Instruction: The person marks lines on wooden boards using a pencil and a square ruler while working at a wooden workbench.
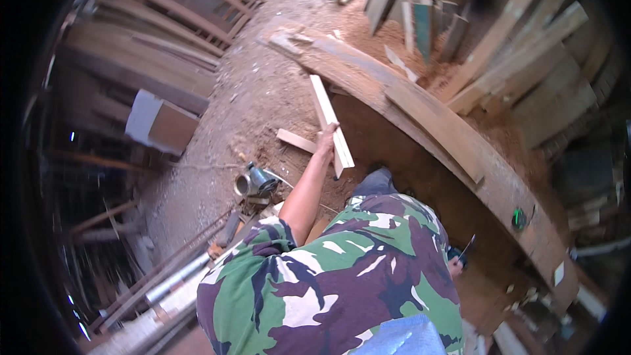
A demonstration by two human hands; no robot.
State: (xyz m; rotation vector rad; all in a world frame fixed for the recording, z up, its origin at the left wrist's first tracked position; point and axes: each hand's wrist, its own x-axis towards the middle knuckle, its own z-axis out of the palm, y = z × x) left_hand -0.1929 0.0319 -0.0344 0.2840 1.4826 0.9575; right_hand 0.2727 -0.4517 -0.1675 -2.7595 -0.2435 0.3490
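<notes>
My left hand (327, 137) is closed around a pair of pale wooden strips (321, 102) lying side by side, tilted over the dirt ground. Beneath them, a shorter wood piece (297, 141) sticks out to the left. At my right side, mostly hidden by my camouflage shirt, my right hand (455, 265) grips a dark blue tool (458, 256) with a thin metal edge pointing up. Its exact kind cannot be made out. Left of my left forearm, a blue-green power tool (261, 180) with a round metal opening lies on the ground.
A long, thick plank bench (420, 108) curves along my right, bearing a loose board (434, 133) and a round green-and-black object (519, 218). Boards and offcuts (519, 85) lean beyond it amid sawdust. Stacked timber (141, 59) and a pale box-like block (161, 121) stand left.
</notes>
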